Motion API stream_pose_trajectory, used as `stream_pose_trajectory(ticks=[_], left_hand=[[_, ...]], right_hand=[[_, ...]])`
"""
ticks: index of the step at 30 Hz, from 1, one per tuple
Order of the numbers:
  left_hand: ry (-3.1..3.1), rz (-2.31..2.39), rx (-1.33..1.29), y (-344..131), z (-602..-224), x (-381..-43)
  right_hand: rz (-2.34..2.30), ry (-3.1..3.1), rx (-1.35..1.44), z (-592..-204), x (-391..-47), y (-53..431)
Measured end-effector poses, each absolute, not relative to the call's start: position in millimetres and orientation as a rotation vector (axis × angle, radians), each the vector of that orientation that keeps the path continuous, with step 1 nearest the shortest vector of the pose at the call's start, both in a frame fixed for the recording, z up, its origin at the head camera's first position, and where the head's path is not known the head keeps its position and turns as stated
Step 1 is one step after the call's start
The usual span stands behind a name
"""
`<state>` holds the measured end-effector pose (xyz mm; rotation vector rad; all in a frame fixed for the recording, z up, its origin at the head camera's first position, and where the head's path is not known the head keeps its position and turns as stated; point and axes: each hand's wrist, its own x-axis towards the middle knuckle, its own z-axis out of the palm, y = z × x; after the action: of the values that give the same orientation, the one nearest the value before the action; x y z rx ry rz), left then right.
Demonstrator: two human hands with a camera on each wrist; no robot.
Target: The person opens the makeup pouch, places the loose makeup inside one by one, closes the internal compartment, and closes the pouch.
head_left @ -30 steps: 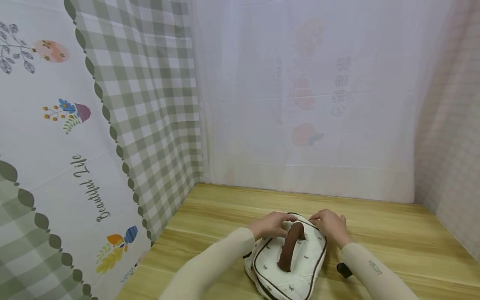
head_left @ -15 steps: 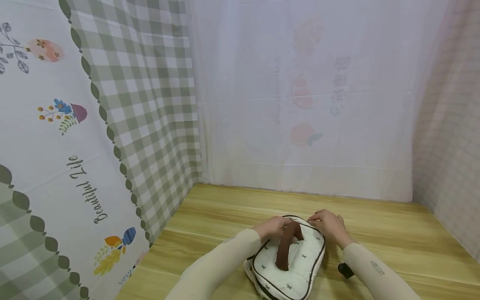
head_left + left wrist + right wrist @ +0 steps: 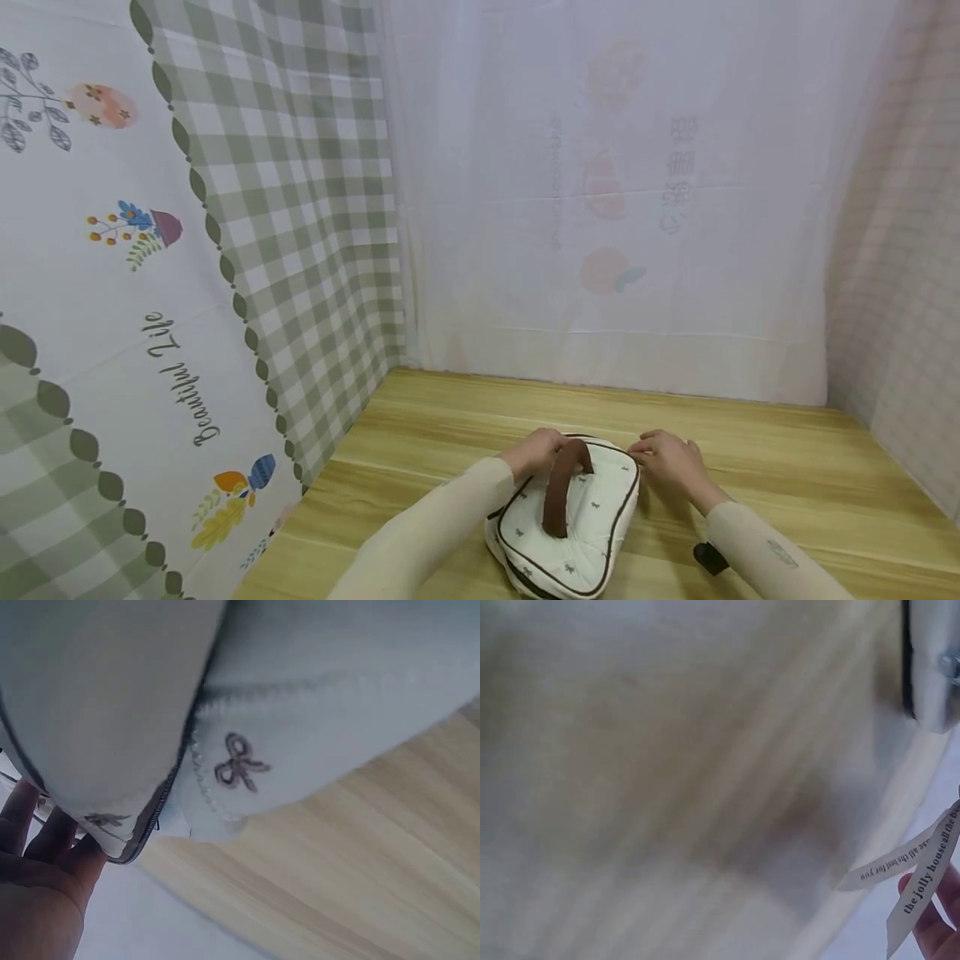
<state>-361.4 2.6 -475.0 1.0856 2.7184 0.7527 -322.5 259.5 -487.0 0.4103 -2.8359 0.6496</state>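
Observation:
A white cosmetic bag (image 3: pixel 592 518) with small bow prints, dark piping and a brown handle (image 3: pixel 557 500) lies on the wooden table. My left hand (image 3: pixel 534 452) grips its far left edge beside the handle, which covers some fingertips. In the left wrist view, the fingers (image 3: pixel 56 836) lie against a corner of the bag, near the zipper (image 3: pixel 156 817). At the far right corner is my right hand (image 3: pixel 673 467), pinching a cream ribbon (image 3: pixel 922 889) printed with black lettering. The ribbon's upper end runs out of the right wrist view.
The wooden table (image 3: pixel 450 408) ends at a pale curtain (image 3: pixel 615 350) behind. A green checked cloth (image 3: pixel 322 250) hangs along the left side, and another pale cloth (image 3: pixel 900 292) along the right. A small black piece (image 3: pixel 708 558) shows under the right sleeve.
The bag has shifted slightly left, and its handle leans further that way. My right hand has moved right and a little nearer, off the bag's top edge. The left hand stays at the bag.

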Motion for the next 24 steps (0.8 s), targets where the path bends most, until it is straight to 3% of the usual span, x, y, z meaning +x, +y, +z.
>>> stream_pose_trajectory(ticks=[13,24], left_hand=[[2.849,0.707,0.992,-14.3,-478.8,-370.2],[2.75,0.733,0.964,-19.6,-475.1,-368.7]], right_hand=[[0.668,-2.718,0.447,-491.0,-280.6,249.8],[0.67,-2.714,0.411,-490.7,-277.8,248.9]])
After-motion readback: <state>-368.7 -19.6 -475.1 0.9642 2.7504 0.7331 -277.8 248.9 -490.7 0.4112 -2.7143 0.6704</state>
